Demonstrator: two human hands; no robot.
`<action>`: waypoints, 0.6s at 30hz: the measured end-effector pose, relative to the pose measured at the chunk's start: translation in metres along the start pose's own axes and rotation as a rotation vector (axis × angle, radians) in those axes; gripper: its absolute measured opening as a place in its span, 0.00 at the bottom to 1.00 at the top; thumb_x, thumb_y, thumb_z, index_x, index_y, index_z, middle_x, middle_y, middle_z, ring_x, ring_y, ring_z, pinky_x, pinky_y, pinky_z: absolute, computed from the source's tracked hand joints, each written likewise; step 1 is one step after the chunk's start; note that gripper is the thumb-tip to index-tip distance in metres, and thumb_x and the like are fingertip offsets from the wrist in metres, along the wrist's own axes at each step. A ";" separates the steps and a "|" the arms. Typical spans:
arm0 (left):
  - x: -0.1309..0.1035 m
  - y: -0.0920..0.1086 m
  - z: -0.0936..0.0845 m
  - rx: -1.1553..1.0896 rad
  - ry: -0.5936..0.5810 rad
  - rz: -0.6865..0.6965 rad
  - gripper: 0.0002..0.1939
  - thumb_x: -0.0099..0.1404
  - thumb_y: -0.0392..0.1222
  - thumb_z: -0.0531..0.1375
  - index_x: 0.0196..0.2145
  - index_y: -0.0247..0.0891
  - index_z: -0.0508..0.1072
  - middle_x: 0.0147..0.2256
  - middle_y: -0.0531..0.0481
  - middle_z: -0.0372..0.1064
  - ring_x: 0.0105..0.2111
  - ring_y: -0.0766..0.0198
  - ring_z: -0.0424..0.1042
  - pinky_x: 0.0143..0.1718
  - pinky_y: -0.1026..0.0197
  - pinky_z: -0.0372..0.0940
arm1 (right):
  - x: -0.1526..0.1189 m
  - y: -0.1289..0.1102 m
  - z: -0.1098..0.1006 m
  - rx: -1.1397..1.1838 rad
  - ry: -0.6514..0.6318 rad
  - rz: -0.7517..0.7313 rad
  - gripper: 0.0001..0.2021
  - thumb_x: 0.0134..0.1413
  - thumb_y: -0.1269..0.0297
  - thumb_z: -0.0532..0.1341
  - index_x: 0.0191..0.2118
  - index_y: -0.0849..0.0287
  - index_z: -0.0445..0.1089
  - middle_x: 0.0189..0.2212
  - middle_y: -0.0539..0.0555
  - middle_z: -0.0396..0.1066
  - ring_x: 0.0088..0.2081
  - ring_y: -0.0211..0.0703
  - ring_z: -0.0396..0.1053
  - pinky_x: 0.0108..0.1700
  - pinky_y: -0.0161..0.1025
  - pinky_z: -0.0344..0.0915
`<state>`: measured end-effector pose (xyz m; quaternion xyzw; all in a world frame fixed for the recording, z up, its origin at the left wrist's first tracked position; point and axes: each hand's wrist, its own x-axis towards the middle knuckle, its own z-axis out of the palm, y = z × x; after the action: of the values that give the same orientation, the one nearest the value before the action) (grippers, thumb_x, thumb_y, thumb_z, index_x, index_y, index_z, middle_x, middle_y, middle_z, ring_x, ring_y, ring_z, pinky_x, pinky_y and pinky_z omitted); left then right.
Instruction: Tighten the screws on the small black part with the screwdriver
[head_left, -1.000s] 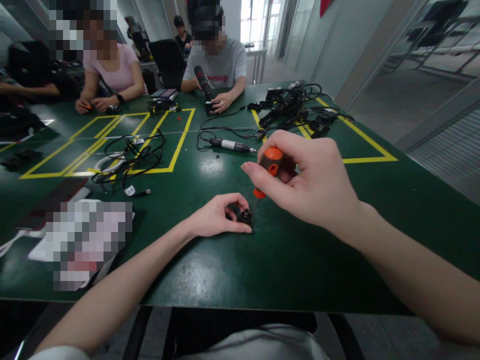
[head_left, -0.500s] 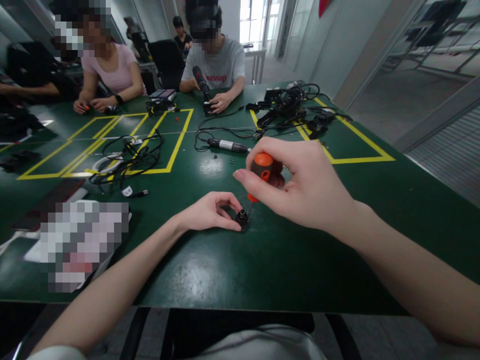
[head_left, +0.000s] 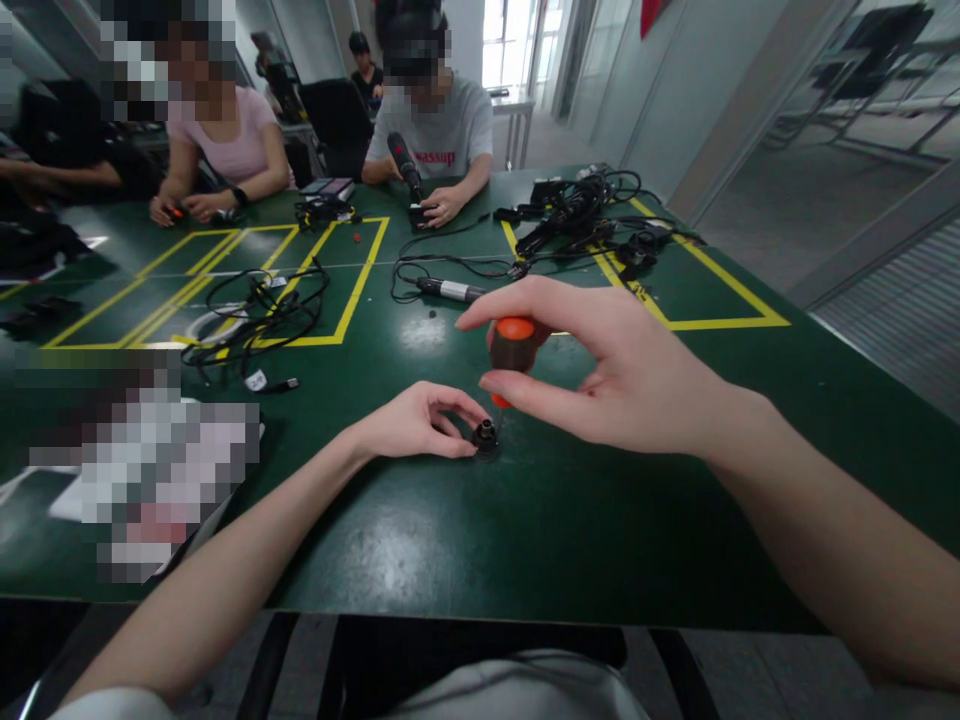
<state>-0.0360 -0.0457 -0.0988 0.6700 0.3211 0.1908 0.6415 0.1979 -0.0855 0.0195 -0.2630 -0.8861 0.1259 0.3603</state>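
My left hand (head_left: 420, 420) rests on the green table and pinches a small round black part (head_left: 485, 438) with a metal fitting on top. Above that part, my right hand (head_left: 600, 370) holds a screwdriver (head_left: 514, 345) by its orange and dark grey handle, thumb on the near side and fingers curled around the far side. The screwdriver stands nearly upright. Its thin shaft points down at the right edge of the black part; whether the tip sits in a screw is too small to tell.
Beyond my hands lies a black and silver pen-shaped tool (head_left: 454, 290) with a cord. Tangled black cables (head_left: 262, 310) lie left, and a larger cable pile (head_left: 577, 215) lies back right. A blurred packet (head_left: 180, 480) is near my left forearm. Co-workers (head_left: 431, 130) sit across the table.
My right hand's fingers have loosened and turned around the screwdriver handle, with the index finger now extended further left. The left hand and black part have stayed about where they were.
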 end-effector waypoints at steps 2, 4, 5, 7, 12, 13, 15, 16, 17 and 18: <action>0.000 0.001 0.002 -0.001 0.016 0.025 0.23 0.50 0.37 0.77 0.43 0.34 0.79 0.41 0.45 0.81 0.34 0.65 0.80 0.40 0.62 0.76 | 0.001 -0.003 -0.003 0.034 -0.043 -0.001 0.12 0.62 0.67 0.62 0.50 0.58 0.74 0.38 0.52 0.74 0.37 0.42 0.72 0.41 0.38 0.67; 0.000 0.002 0.003 -0.007 0.027 0.020 0.23 0.48 0.38 0.78 0.42 0.33 0.79 0.41 0.45 0.81 0.35 0.64 0.81 0.41 0.60 0.77 | 0.001 -0.005 -0.004 0.089 -0.054 0.033 0.09 0.60 0.69 0.62 0.46 0.58 0.74 0.36 0.51 0.73 0.36 0.42 0.70 0.40 0.38 0.66; 0.000 0.003 0.004 -0.008 0.031 0.010 0.23 0.48 0.39 0.78 0.41 0.33 0.79 0.41 0.44 0.81 0.35 0.64 0.81 0.42 0.60 0.77 | 0.001 -0.006 -0.004 0.127 -0.048 0.058 0.07 0.59 0.70 0.62 0.43 0.58 0.73 0.35 0.51 0.73 0.35 0.41 0.69 0.40 0.38 0.65; -0.001 0.004 0.005 0.003 0.039 -0.007 0.20 0.49 0.40 0.78 0.38 0.32 0.79 0.40 0.44 0.81 0.34 0.64 0.81 0.42 0.60 0.77 | 0.001 -0.007 0.000 0.240 -0.023 0.109 0.02 0.59 0.70 0.62 0.37 0.58 0.71 0.34 0.51 0.72 0.33 0.41 0.68 0.38 0.39 0.64; -0.001 0.006 0.005 0.035 0.038 -0.008 0.17 0.50 0.41 0.77 0.35 0.31 0.80 0.39 0.44 0.81 0.34 0.64 0.80 0.41 0.62 0.76 | 0.003 -0.006 0.018 0.705 0.008 0.203 0.16 0.73 0.57 0.54 0.31 0.57 0.64 0.28 0.51 0.68 0.29 0.40 0.65 0.34 0.38 0.65; -0.001 0.006 0.005 0.035 0.040 -0.009 0.17 0.51 0.41 0.77 0.35 0.31 0.80 0.39 0.44 0.82 0.34 0.64 0.80 0.41 0.62 0.76 | 0.003 -0.005 0.021 0.787 0.015 0.208 0.19 0.74 0.55 0.53 0.30 0.57 0.63 0.27 0.51 0.66 0.29 0.40 0.65 0.33 0.38 0.65; -0.001 0.006 0.005 0.033 0.041 -0.009 0.17 0.50 0.41 0.77 0.35 0.31 0.80 0.40 0.44 0.82 0.35 0.65 0.80 0.42 0.62 0.76 | 0.004 -0.004 0.026 0.927 0.031 0.218 0.19 0.74 0.52 0.54 0.31 0.57 0.63 0.26 0.49 0.64 0.27 0.39 0.63 0.31 0.37 0.64; -0.001 0.006 0.005 0.034 0.041 -0.008 0.17 0.50 0.40 0.77 0.35 0.31 0.81 0.40 0.44 0.82 0.35 0.65 0.80 0.43 0.61 0.76 | 0.004 -0.004 0.028 0.989 0.036 0.230 0.18 0.73 0.52 0.56 0.31 0.57 0.62 0.25 0.48 0.63 0.25 0.38 0.62 0.29 0.36 0.63; -0.001 0.007 0.005 0.036 0.041 -0.005 0.16 0.50 0.39 0.77 0.36 0.31 0.81 0.41 0.44 0.82 0.36 0.64 0.80 0.46 0.60 0.76 | 0.004 -0.003 0.029 1.045 0.037 0.247 0.17 0.72 0.52 0.58 0.32 0.57 0.62 0.25 0.47 0.62 0.24 0.37 0.60 0.28 0.36 0.61; -0.001 0.007 0.005 0.039 0.042 0.000 0.16 0.50 0.39 0.77 0.36 0.31 0.81 0.41 0.44 0.82 0.37 0.64 0.80 0.48 0.59 0.76 | 0.004 -0.003 0.031 1.096 0.035 0.262 0.15 0.70 0.53 0.60 0.34 0.56 0.61 0.25 0.46 0.62 0.23 0.36 0.59 0.27 0.35 0.60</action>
<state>-0.0318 -0.0502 -0.0923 0.6782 0.3382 0.1985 0.6215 0.1731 -0.0870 0.0012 -0.1472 -0.6451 0.6069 0.4403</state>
